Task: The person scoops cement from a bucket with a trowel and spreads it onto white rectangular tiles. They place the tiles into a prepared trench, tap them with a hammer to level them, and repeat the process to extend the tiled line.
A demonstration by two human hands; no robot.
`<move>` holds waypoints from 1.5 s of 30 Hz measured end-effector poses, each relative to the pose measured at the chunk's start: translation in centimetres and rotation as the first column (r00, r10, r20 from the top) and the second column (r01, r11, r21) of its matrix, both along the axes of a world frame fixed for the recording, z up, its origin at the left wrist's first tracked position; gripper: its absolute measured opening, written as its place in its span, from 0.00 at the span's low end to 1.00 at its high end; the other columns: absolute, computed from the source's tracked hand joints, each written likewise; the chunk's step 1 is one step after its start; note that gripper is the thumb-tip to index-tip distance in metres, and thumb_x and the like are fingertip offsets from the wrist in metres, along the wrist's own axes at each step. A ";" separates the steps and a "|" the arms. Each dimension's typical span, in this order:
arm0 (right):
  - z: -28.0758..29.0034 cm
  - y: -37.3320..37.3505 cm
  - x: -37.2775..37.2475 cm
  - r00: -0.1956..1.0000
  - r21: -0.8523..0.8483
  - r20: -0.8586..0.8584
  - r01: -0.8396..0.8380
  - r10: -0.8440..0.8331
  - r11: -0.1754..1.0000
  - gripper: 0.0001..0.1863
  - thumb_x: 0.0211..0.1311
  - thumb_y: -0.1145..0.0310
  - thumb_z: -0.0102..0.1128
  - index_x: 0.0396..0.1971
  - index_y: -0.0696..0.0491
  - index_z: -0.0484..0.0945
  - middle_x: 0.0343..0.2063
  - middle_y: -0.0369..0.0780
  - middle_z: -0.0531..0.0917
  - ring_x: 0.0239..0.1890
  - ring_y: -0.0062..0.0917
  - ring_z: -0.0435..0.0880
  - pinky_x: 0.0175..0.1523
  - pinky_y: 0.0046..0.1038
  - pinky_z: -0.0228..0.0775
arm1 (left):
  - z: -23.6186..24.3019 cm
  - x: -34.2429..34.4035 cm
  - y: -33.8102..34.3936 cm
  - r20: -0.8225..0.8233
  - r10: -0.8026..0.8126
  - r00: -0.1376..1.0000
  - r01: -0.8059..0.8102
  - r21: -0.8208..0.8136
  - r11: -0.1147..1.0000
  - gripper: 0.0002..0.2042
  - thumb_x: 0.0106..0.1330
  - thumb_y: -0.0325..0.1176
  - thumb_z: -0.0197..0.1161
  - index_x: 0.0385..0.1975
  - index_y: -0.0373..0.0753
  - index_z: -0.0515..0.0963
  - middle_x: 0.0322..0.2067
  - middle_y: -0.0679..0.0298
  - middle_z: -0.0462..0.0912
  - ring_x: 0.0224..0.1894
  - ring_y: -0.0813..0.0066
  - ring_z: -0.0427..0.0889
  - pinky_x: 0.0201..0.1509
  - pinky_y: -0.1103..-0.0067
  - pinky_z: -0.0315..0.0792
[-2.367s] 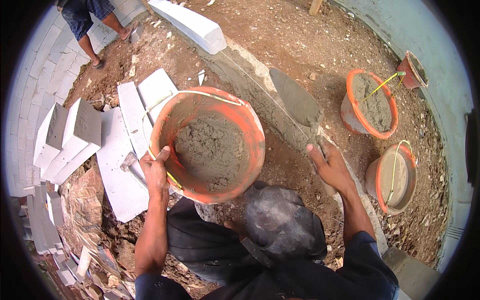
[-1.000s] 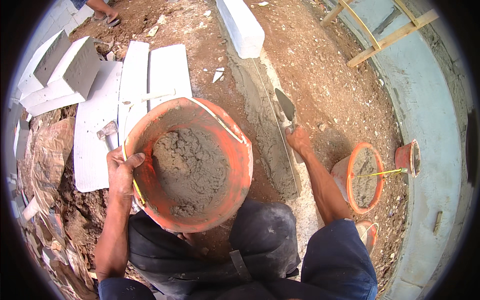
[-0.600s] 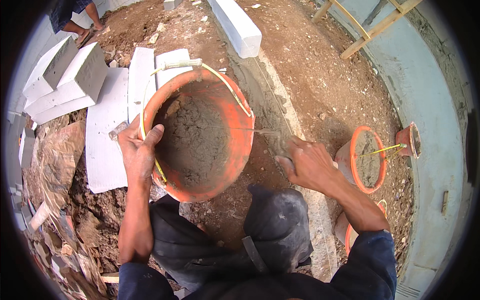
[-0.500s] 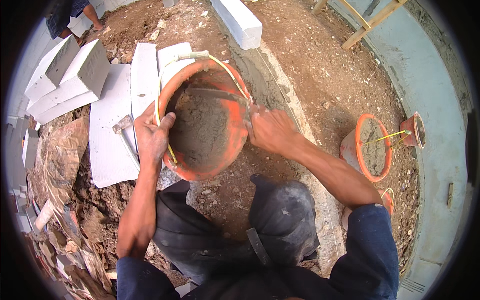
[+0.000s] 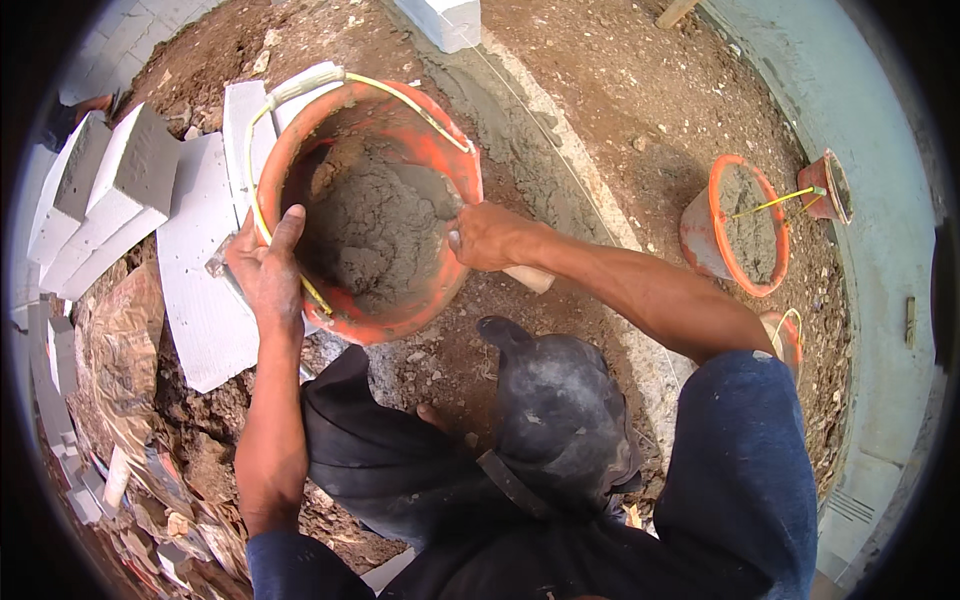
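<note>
In front of me is a large orange bucket (image 5: 385, 328), tilted so that its mouth faces me, with wet grey mortar (image 5: 375, 225) inside. My left hand (image 5: 268, 268) is closed on the bucket's left rim, thumb over the edge, beside the yellow bail handle (image 5: 252, 180). At the right side of the mouth, my right hand (image 5: 488, 238) is wrapped around a trowel, whose pale wooden handle end (image 5: 532, 279) sticks out below the fist. The trowel's blade is out of sight, at the mortar side of my hand.
White blocks (image 5: 125, 190) are stacked at the left, with flat white slabs (image 5: 205, 290) alongside. A mortar-filled bucket (image 5: 718, 255) and a smaller pail (image 5: 828, 190) stand right. Ahead, a white block (image 5: 445, 22) sits on a mortar strip beside a string line. A grey wall (image 5: 880, 330) curves along the right.
The trowel blade, seen across the bucket before, is now hidden, and its handle end shows below my right fist. The mortar looks rougher and heaped. The view has shifted.
</note>
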State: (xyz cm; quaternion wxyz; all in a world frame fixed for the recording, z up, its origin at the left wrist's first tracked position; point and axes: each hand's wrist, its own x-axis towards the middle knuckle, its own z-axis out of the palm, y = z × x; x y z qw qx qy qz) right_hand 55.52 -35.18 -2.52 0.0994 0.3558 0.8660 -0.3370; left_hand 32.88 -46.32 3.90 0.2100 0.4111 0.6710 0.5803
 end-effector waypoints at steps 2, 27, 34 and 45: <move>-0.1 -3.6 1.3 0.990 -0.206 -0.115 0.061 -0.086 0.977 0.22 0.64 0.62 0.48 0.24 0.69 0.76 0.22 0.57 0.79 0.27 0.50 0.81 0.40 0.45 0.73 | -0.4 -1.0 -0.2 0.033 0.023 0.999 -0.022 -0.046 0.999 0.16 0.61 0.29 0.64 0.48 0.29 0.79 0.38 0.66 0.82 0.40 0.79 0.76 0.51 0.80 0.68; 12.7 -10.8 25.6 0.617 -0.535 -0.231 0.565 -0.752 0.628 0.26 0.65 0.47 0.57 0.23 0.58 0.74 0.13 0.38 0.73 0.15 0.22 0.75 0.22 0.28 0.69 | -1.4 -5.3 0.7 0.097 0.017 0.995 -0.022 0.047 0.999 0.25 0.67 0.40 0.60 0.59 0.31 0.69 0.48 0.57 0.77 0.46 0.66 0.78 0.53 0.70 0.71; -4.8 -21.5 32.3 0.522 0.356 -0.503 0.851 -0.689 0.386 0.17 0.58 0.58 0.63 0.28 0.60 0.78 0.19 0.51 0.80 0.26 0.44 0.83 0.33 0.40 0.74 | -1.9 -4.0 1.3 0.071 0.080 0.994 -0.084 0.061 0.995 0.17 0.66 0.40 0.63 0.42 0.30 0.79 0.27 0.64 0.77 0.25 0.74 0.76 0.28 0.78 0.71; 3.9 -14.7 26.0 0.698 0.213 -0.367 0.706 -0.615 0.675 0.24 0.65 0.54 0.54 0.37 0.65 0.78 0.24 0.56 0.81 0.29 0.51 0.82 0.37 0.45 0.75 | 1.2 1.2 1.8 0.076 0.048 0.996 -0.048 -0.010 0.999 0.16 0.66 0.31 0.61 0.50 0.28 0.76 0.40 0.61 0.81 0.39 0.72 0.80 0.47 0.76 0.75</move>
